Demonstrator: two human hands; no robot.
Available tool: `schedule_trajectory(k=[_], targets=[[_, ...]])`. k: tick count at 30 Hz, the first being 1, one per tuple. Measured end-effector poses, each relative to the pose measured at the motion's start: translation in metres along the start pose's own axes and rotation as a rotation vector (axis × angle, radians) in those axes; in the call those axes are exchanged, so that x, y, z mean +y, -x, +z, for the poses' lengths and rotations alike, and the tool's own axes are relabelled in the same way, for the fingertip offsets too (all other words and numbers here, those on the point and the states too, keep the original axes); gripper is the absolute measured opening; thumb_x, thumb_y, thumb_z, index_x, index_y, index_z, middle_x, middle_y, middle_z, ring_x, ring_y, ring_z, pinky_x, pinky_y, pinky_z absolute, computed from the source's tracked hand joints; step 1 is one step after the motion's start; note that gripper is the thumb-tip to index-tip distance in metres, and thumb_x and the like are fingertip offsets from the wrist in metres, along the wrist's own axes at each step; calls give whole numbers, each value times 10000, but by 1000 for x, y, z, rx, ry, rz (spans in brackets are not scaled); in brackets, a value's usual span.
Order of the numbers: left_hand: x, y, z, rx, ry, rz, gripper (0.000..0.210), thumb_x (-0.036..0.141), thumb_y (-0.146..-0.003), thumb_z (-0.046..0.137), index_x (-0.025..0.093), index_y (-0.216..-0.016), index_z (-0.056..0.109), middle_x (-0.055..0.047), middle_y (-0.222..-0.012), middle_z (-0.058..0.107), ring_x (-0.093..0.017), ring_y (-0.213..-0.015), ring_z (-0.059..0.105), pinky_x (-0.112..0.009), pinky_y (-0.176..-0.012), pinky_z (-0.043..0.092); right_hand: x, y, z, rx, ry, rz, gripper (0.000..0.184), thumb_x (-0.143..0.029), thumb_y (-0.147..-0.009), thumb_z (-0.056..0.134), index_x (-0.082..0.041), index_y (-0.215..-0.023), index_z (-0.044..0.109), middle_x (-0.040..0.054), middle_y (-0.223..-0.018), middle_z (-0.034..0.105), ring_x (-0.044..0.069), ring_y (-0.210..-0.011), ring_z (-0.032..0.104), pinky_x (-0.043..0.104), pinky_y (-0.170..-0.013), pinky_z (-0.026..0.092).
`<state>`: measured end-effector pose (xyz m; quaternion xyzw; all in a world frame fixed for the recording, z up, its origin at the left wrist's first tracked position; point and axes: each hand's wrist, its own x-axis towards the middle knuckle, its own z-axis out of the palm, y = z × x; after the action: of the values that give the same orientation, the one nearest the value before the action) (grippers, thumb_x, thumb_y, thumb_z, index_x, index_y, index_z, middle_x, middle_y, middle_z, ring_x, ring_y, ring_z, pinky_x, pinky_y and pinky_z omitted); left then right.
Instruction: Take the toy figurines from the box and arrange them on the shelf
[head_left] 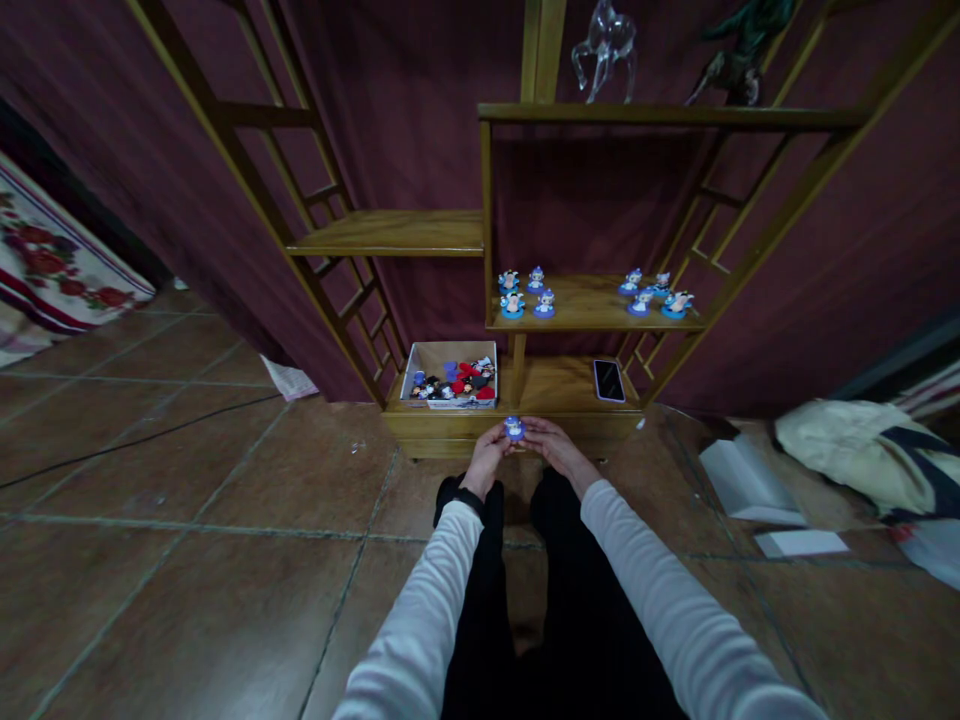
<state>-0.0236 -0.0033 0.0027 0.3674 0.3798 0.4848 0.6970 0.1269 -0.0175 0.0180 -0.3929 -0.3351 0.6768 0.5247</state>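
A small purple-and-white figurine (514, 428) is held upright between my two hands, just in front of the low cabinet. My left hand (487, 452) pinches its left side, and my right hand (553, 446) grips it from the right. Beyond them, an open cardboard box (454, 353) holds a jumble of red, black, white and purple figurine pieces. On the shelf (583, 300) above stand similar blue and purple figurines in two groups, one at the left (544, 303) and one at the right (639, 302).
A phone (609, 380) lies on the cabinet top at the right. Higher up stand a clear glass horse (606, 45) and a dark green statue (742, 55). White boxes (752, 480) and a pale bag (862, 455) rest on the floor to the right. A black cable (142, 440) crosses the tiles at left.
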Motion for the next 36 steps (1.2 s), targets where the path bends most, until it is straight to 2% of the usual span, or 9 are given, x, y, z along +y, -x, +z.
schedule_trajectory(k=[8,13,26,36], targets=[[2,0,1,45,62,-14,390,125,-575,691,181,-956,626,-35,-846,654,-92,-645,567,-203,-581,408,-3,3,4,-18,33,18,357,-169,-611,737,-216,-951,638,25,-929,684,154,-837,648,311,-838,489],[3,0,2,56,43,-18,324,162,-590,687,173,-908,626,-37,-818,654,-95,-637,557,-203,-567,391,-4,5,6,1,49,7,373,-172,-585,746,-217,-932,618,19,-906,675,155,-827,643,312,-820,492],[5,3,1,39,29,-50,206,220,-589,702,144,-774,656,-55,-767,658,-112,-648,566,-226,-607,414,-6,8,10,-6,80,-4,395,-205,-546,767,-221,-901,593,6,-881,663,152,-818,625,306,-786,486],[8,3,2,-32,18,-74,265,278,-600,747,138,-816,687,-60,-764,670,-115,-679,589,-227,-647,417,-4,7,8,3,87,-12,371,-256,-580,763,-232,-910,594,8,-918,652,157,-827,626,330,-803,490]])
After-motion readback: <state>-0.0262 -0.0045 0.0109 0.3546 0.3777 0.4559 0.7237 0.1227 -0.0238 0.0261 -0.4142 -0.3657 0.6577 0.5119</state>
